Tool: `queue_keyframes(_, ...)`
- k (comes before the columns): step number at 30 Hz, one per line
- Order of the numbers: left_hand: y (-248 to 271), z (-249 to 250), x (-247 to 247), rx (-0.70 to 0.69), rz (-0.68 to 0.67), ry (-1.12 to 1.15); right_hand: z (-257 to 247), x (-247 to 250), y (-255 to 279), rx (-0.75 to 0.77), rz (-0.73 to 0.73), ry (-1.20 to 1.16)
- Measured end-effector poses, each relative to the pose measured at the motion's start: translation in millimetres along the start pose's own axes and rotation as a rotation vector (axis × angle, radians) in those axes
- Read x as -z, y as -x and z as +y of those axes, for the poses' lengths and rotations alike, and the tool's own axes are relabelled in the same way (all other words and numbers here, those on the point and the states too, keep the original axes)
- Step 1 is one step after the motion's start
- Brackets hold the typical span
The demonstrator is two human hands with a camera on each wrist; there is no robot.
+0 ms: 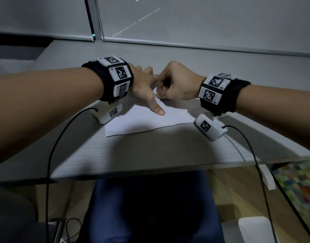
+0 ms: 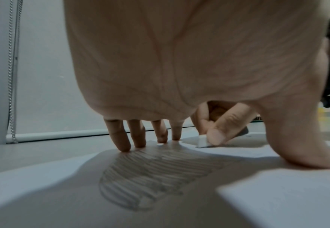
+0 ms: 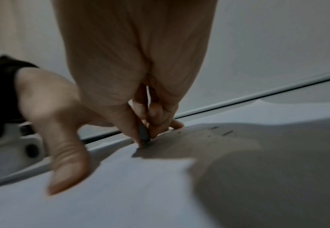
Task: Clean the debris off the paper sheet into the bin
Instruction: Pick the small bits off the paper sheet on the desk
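Head view – paper sheet (image 1: 143,120): lay flat on the grey desk (image 1: 150,151), near the middle, its near edge well back from the desk's front edge.
Head view – left hand (image 1: 143,86): fingers spread and straight, pressing the sheet down, thumb stretched toward the near edge.
Head view – right hand (image 1: 175,83): fingers curled into a pinch at the sheet's far part, just beside the left hand's fingers.
Head view – bin (image 1: 256,228): a white rim showed on the floor below the desk's front right corner.
Left wrist view – fingertips (image 2: 124,145): straight, planted at the sheet's far edge; pencil hatching (image 2: 150,174) lay under the palm.
Left wrist view – eraser (image 2: 203,141): small, white, pinched by the right hand against the sheet.
Right wrist view – right hand: thumb and fingers clenched round the eraser, its dark end touching the paper.
Right wrist view – debris (image 3: 226,132): dark crumbs scattered on the sheet just beyond the fingers.
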State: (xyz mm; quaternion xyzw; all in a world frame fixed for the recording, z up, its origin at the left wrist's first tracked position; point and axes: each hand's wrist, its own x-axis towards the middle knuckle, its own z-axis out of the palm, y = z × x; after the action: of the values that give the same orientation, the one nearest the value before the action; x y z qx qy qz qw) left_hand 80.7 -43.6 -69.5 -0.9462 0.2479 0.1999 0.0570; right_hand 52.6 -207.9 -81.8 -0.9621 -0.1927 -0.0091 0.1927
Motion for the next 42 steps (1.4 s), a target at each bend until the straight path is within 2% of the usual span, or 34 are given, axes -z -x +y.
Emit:
queue_keyframes(2, 0, 1, 0, 0.001, -0.004, -0.010, 2, 3, -4, -0.025, -0.002, 0.006)
queue_keyframes(7, 1, 1, 2, 0.017, -0.004, 0.005, 15, 7, -23, -0.168, 0.111, 0.109)
queue_keyframes(13, 3, 0, -1, 0.000, 0.002, -0.003, -3, 1, -5, -0.002, -0.004, 0.034)
queue_keyframes(21, 2, 0, 2, 0.010, -0.025, 0.008, 22, 13, -17, -0.148, 0.075, 0.127)
queue_keyframes(24, 1, 1, 1, 0.008, -0.024, 0.019, 17, 11, -8, -0.093, 0.056, 0.086)
queue_keyframes(27, 0, 3, 3, 0.011, -0.027, 0.006, 8, 8, 4, 0.018, -0.033, 0.055)
queue_keyframes(29, 0, 5, 4, 0.022, -0.033, -0.003, 12, 12, 4, 0.002, -0.044, 0.061)
queue_keyframes(34, 3, 7, 7, 0.027, -0.049, -0.005, 26, 17, -8, -0.104, 0.058, 0.120)
queue_keyframes(39, -1, 8, 8, 0.022, -0.056, 0.000, 15, 9, 3, -0.001, -0.006, 0.109)
queue_keyframes(42, -3, 11, 10, 0.028, -0.064, -0.004, 21, 13, 0, -0.036, 0.011, 0.100)
